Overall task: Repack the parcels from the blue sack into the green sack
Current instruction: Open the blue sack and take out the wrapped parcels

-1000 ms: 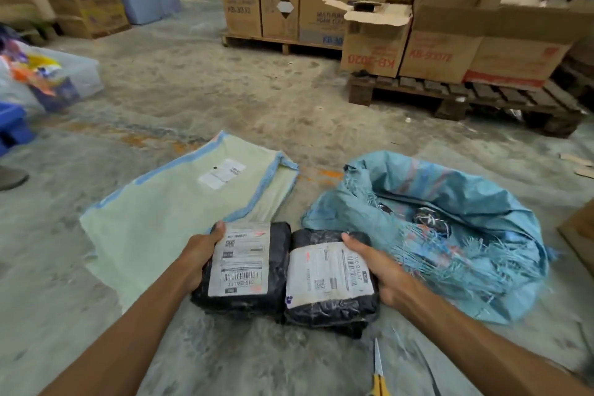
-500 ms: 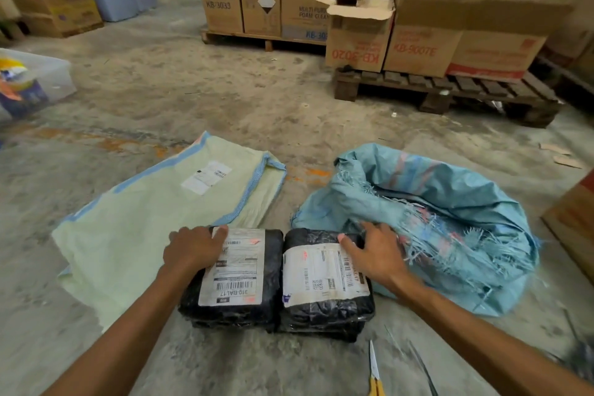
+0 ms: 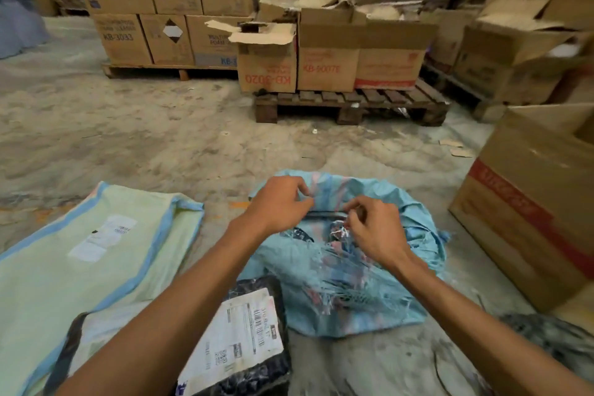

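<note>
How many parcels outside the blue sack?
2. One labelled parcel lies between the forearms; a second parcel sits left of it, largely hidden by the left forearm. More may be inside the blue sack.

Stacked cardboard boxes (image 3: 328, 51) sit on wooden pallets (image 3: 350, 103) across the concrete floor (image 3: 128, 125) — another large carton (image 3: 530, 202) stands near, right.

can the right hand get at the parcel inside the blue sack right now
Probably yes. The right hand and left hand pinch the blue sack at its rim, holding the mouth apart. A dark parcel shows in the gap just below the right hand. Only loose frayed threads lie near it.
</note>
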Demonstrator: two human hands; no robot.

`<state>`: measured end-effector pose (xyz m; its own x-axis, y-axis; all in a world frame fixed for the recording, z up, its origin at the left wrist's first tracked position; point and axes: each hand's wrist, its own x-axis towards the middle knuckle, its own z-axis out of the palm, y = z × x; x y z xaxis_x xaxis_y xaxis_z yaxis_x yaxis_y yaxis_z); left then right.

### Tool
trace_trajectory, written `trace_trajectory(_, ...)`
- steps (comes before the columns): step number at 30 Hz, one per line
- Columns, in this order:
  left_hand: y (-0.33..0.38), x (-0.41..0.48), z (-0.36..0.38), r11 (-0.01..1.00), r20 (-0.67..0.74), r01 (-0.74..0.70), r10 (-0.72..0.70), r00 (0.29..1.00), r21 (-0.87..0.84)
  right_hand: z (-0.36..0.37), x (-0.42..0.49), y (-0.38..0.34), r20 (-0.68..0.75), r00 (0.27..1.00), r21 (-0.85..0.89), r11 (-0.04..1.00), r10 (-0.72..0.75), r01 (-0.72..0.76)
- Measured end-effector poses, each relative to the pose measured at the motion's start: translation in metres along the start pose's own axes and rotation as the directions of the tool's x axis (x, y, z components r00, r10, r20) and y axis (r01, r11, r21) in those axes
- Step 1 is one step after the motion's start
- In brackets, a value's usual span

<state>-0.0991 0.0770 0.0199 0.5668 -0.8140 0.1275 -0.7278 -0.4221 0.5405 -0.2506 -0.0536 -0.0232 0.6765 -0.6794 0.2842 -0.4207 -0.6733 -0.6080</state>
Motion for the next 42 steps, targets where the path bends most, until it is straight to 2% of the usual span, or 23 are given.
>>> trace_trajectory(4, 0.002, 0.043, 0.048, 0.996, 0.14, 0.006, -0.018, 0.99, 0.085, 0.011, 0.035, 0.045, 0.056, 0.989, -0.049, 0.99, 0.135, -0.132)
trace_trajectory(8, -0.017, 0.074, 0.093, 0.946, 0.301, 0.031, -0.133, 0.944, 0.322, 0.048, 0.055, 0.088, 0.256, 0.959, -0.161, 0.984, 0.122, -0.083)
trace_trajectory(11, -0.038, 0.085, 0.118, 0.857, 0.368, 0.076, -0.297, 0.881, 0.51, 0.072, 0.07, 0.105, 0.359, 0.925, -0.29, 0.957, 0.124, -0.015)
trace_trajectory(13, -0.052, 0.091, 0.133, 0.783, 0.395, 0.072, -0.389, 0.833, 0.618, 0.088, 0.08, 0.113, 0.44, 0.879, -0.366, 0.931, 0.183, -0.011)
trace_trajectory(15, -0.065, 0.094, 0.147, 0.745, 0.429, 0.068, -0.454, 0.781, 0.664, 0.105, 0.089, 0.121, 0.52, 0.819, -0.418, 0.908, 0.244, -0.005)
trace_trajectory(17, -0.074, 0.094, 0.155, 0.744, 0.45, 0.062, -0.465, 0.763, 0.665, 0.119, 0.09, 0.129, 0.53, 0.806, -0.418, 0.908, 0.263, -0.021)
trace_trajectory(21, -0.09, 0.093, 0.166, 0.774, 0.424, 0.109, -0.452, 0.785, 0.623, 0.135, 0.086, 0.141, 0.427, 0.873, -0.369, 0.927, 0.237, -0.071)
trace_trajectory(24, -0.089, 0.091, 0.162, 0.806, 0.407, 0.157, -0.444, 0.798, 0.571, 0.133, 0.083, 0.14, 0.418, 0.878, -0.345, 0.935, 0.234, -0.085)
trace_trajectory(29, -0.06, 0.091, 0.132, 0.915, 0.336, 0.176, -0.304, 0.892, 0.362, 0.098, 0.089, 0.118, 0.379, 0.89, -0.212, 0.96, 0.253, -0.182)
trace_trajectory(33, -0.032, 0.085, 0.08, 0.937, 0.231, 0.113, -0.197, 0.953, 0.33, 0.052, 0.096, 0.08, 0.3, 0.93, -0.139, 0.975, 0.21, -0.175)
trace_trajectory(38, -0.019, 0.041, -0.023, 0.931, 0.15, 0.13, -0.19, 0.97, 0.341, 0.003, 0.081, -0.005, 0.205, 0.978, -0.021, 0.999, 0.049, -0.046)
trace_trajectory(42, -0.042, -0.034, -0.104, 0.887, 0.095, 0.216, -0.277, 0.956, 0.408, 0.005, 0.04, -0.084, 0.288, 0.947, -0.001, 0.989, -0.139, 0.146)
